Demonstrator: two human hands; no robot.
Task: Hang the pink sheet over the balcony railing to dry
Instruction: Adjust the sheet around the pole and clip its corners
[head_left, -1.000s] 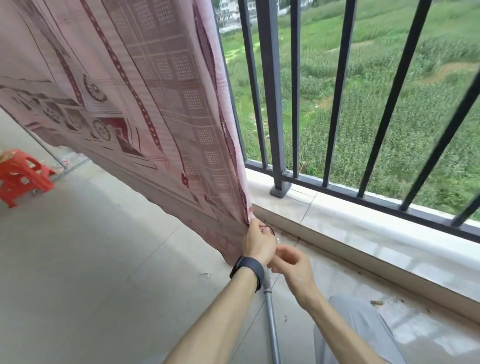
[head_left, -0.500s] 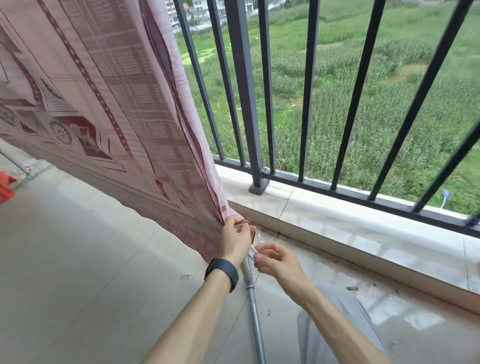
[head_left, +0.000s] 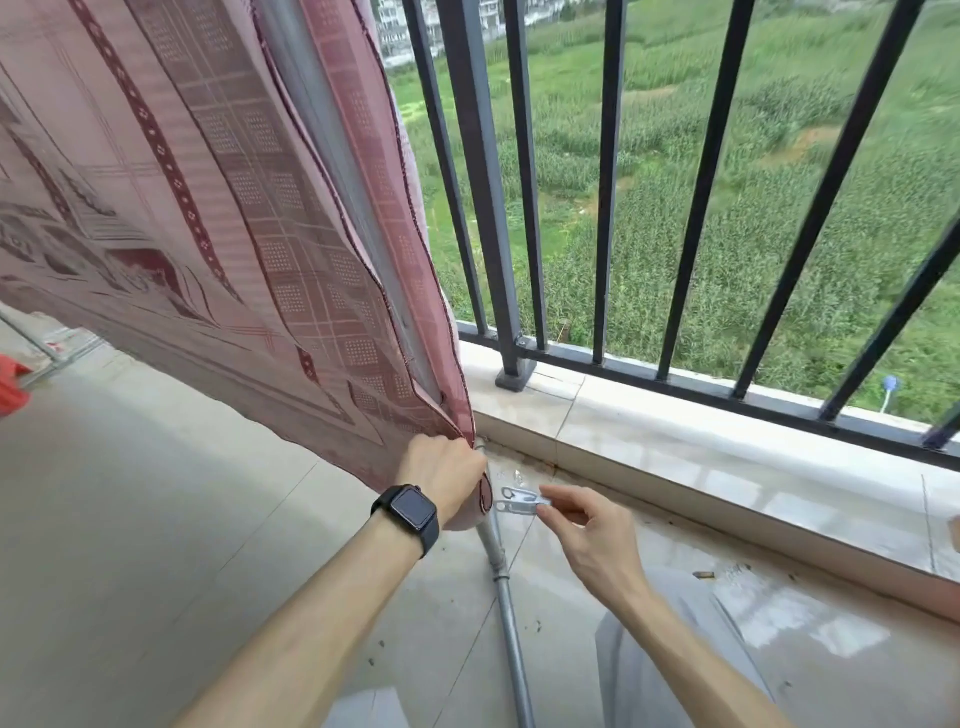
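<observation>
Down low, hands (head_left: 447, 475) around sheet (head_left: 234, 234), clip (head_left: 519, 501)

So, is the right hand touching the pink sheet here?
Apart. Head view: the right hand pinches a metal clip, and a clear gap separates it from the pink sheet, whose corner the left hand grips.

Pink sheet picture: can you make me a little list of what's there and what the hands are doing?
sheet: pink sheet hangs beside the black railing, top out of view
left hand: grips the sheet's bottom corner
right hand: pinches a metal clip, near that corner
floor: metal pipe below the hands
wrist: smartwatch, left
</observation>
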